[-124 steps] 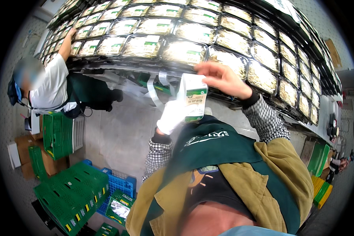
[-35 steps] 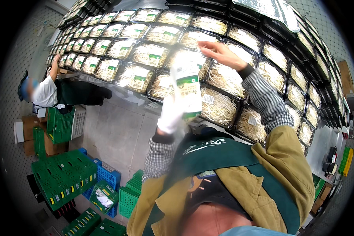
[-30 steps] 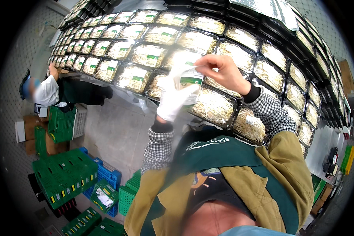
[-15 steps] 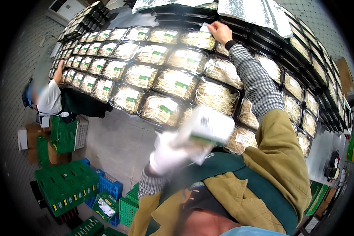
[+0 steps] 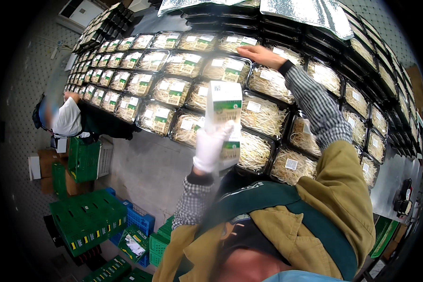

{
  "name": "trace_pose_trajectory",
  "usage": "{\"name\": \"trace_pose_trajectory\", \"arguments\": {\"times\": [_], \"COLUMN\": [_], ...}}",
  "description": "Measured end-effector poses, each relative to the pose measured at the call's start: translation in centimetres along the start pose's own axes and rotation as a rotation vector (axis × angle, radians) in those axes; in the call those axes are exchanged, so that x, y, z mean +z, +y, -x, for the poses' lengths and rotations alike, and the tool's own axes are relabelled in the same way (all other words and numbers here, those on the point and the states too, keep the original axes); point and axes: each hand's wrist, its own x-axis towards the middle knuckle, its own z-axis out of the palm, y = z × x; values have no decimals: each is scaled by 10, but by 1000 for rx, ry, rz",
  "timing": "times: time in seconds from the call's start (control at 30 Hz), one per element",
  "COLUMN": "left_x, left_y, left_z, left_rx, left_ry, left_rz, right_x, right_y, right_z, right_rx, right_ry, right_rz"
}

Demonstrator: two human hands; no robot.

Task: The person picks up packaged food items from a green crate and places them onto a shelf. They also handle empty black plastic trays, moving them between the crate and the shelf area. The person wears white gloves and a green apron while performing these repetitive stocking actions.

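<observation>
My left hand, in a white glove, is closed around a strip of white, green and beige labels held up over the near rows. Bare and with its fingers stretched out, my right hand lies over the far rows, its fingertips at the edge of a labelled black tray of bean sprouts. I cannot tell whether they touch it. Trays to the left carry green-and-beige labels. To the right, trays such as the near bean sprout tray show only a small white sticker.
Stacked black trays rise at the back right, partly under silver foil sheets. Another person stands at the table's left end, a hand on the trays. Green crates and a blue crate stand on the floor at lower left.
My right hand has left the label it was pinching on the far tray, and its fingers have straightened. My left hand has lifted the label strip upright. The other person's hand has lowered slightly.
</observation>
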Motion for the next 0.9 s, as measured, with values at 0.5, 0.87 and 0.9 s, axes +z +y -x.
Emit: {"name": "trace_pose_trajectory", "arguments": {"times": [0.5,0.87,0.9], "left_x": [55,48,47], "left_y": [-2,14,8], "left_z": [-22,68,63], "left_rx": [65,-311,-269], "left_ry": [-179,-381,-322], "left_rz": [-371,-116,-67], "right_x": [-22,-76,-76], "right_y": [-90,109,112], "right_z": [165,99,100], "right_rx": [-445,247,193], "right_ry": [954,578,599], "right_rz": [25,1045,1118]}}
